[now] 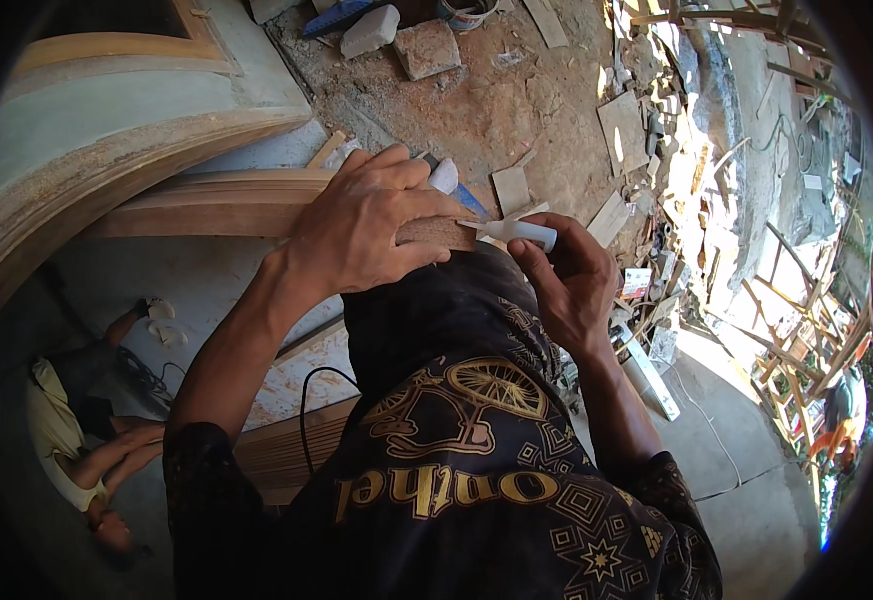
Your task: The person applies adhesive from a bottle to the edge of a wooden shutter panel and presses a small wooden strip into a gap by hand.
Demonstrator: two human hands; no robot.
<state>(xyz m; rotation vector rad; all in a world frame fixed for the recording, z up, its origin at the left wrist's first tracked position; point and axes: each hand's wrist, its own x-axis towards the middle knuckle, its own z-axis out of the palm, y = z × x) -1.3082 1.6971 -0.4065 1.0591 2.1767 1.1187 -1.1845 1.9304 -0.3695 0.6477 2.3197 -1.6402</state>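
Observation:
A long wooden strip (206, 205) runs in from the left, and its end lies in front of my body. My left hand (351, 225) is wrapped over that strip near its end, thumb on the near side and fingers on the far side. In my right hand (576, 285) is a small white glue bottle (531, 235), pinched between the thumb and fingers. The bottle is tilted, with its thin nozzle pointing left at the end of the strip. Whether the nozzle touches the wood, or any glue comes out, I cannot tell.
A curved wooden frame edge (116, 165) rises at the left. Beyond my hands, a brick block (426, 50) and a pale stone (370, 32) lie on the dirt. Wood scraps (621, 135) litter the right. Another person (76, 430) is at the lower left. A black cable (305, 405) loops near my body.

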